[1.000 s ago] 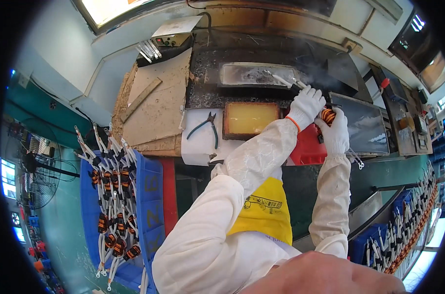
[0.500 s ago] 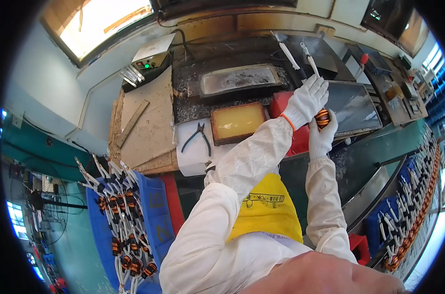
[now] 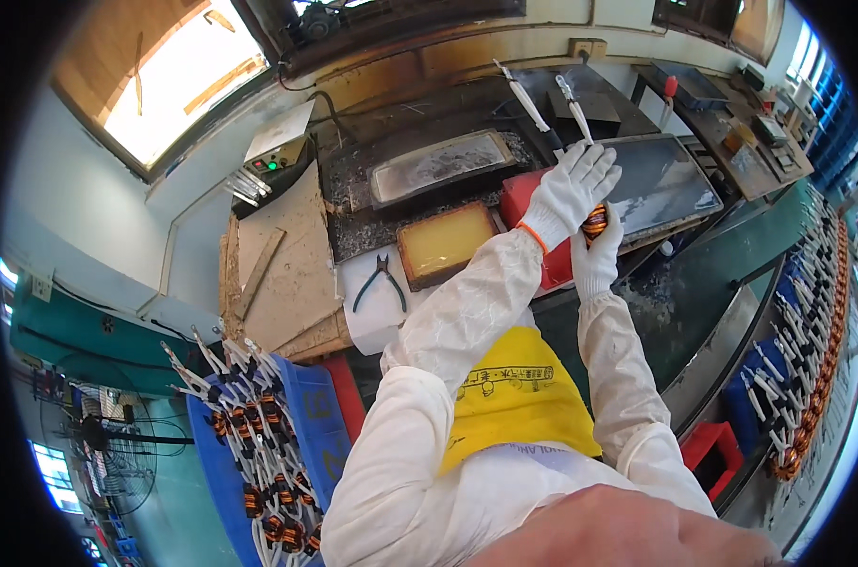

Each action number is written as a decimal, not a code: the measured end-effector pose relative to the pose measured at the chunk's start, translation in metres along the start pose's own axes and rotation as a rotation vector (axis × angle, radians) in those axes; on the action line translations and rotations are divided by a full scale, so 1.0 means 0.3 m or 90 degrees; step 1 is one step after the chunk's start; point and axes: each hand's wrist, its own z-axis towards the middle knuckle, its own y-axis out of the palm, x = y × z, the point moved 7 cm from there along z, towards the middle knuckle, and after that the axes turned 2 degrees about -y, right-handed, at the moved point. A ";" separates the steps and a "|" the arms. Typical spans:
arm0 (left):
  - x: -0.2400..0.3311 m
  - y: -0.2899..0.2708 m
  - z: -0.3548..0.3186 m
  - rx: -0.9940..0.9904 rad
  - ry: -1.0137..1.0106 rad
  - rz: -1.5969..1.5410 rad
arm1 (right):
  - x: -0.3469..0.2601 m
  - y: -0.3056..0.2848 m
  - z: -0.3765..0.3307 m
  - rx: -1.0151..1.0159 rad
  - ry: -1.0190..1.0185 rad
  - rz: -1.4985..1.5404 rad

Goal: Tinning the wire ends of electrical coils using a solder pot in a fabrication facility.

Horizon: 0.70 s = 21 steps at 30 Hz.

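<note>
A toroidal coil [image 3: 595, 222] wound with copper-orange wire sits in my white-gloved right hand [image 3: 599, 253], its fingers wrapped round it from below. My left hand [image 3: 571, 194], in a white glove with an orange cuff, lies with fingers stretched out over the coil's upper side. Beyond the fingertips two white-sleeved leads, a left lead [image 3: 526, 100] and a right lead [image 3: 574, 107], point up and away with metal tips. They seem to come from the coil, but the left hand hides the join. Beneath the hands is a red box [image 3: 520, 197].
Left of the hands are an amber-filled tray [image 3: 446, 244], a silvery metal-filled trough [image 3: 443, 168] and cutting pliers [image 3: 381, 281]. A grey-topped plate [image 3: 665, 189] lies right. More leaded coils fill a blue crate [image 3: 329, 416] at left and a row [image 3: 816, 359] at right.
The whole view has shifted and tilted slightly, so the bench appears farther left. Both hands keep nearly the same hold around the coil; the left fingers look a little more spread.
</note>
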 end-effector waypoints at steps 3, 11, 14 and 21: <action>0.016 -0.073 0.019 0.021 0.023 0.023 | 0.030 0.000 -0.004 -0.022 0.032 0.015; 0.020 0.008 0.000 -0.070 0.007 0.099 | -0.004 -0.012 0.015 -0.042 0.031 0.052; 0.001 0.077 -0.035 -0.188 -0.016 0.162 | -0.021 -0.002 0.017 -0.048 0.036 0.071; 0.023 -0.155 -0.154 0.010 -0.115 -0.101 | 0.020 -0.012 0.023 -0.020 -0.022 0.031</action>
